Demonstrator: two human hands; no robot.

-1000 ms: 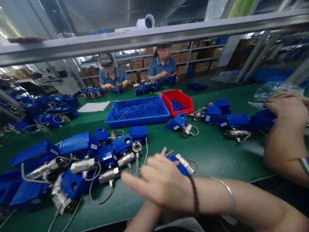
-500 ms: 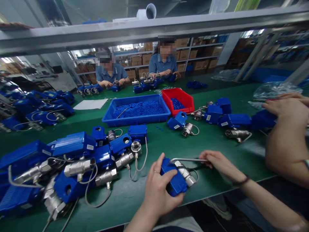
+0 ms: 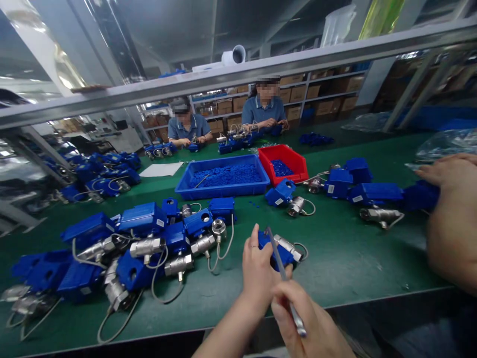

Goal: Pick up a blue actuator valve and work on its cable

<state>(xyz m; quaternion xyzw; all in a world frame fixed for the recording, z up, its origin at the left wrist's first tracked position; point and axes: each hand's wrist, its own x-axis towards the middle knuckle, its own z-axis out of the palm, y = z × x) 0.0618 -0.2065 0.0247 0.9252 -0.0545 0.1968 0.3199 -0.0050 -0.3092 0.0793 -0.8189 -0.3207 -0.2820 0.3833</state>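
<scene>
My left hand (image 3: 257,268) is closed round a blue plastic housing (image 3: 285,256) with a metal valve body (image 3: 287,246) on its far right side. A thin cable loop (image 3: 304,251) comes off the valve's end. My right hand (image 3: 303,311), close to the camera, grips a slim metal tool with a bent tip (image 3: 276,251). The tool slants up across the housing, its tip over the upper end beside my left fingers. Whether the tip touches the housing I cannot tell. The tool's rear end sticks out below my right fingers.
Several blue valve units (image 3: 143,219) crowd the green bench (image 3: 346,258) at left; more (image 3: 376,194) lie at right. A blue tray (image 3: 223,191) of small blue parts and a red bin (image 3: 286,176) stand beyond. At right is another person's arm (image 3: 452,219); two people sit opposite.
My right hand has swung from the right side to below the valve unit, turning the tool from nearly level to steep. My left hand still holds the housing. The camera view has shifted.
</scene>
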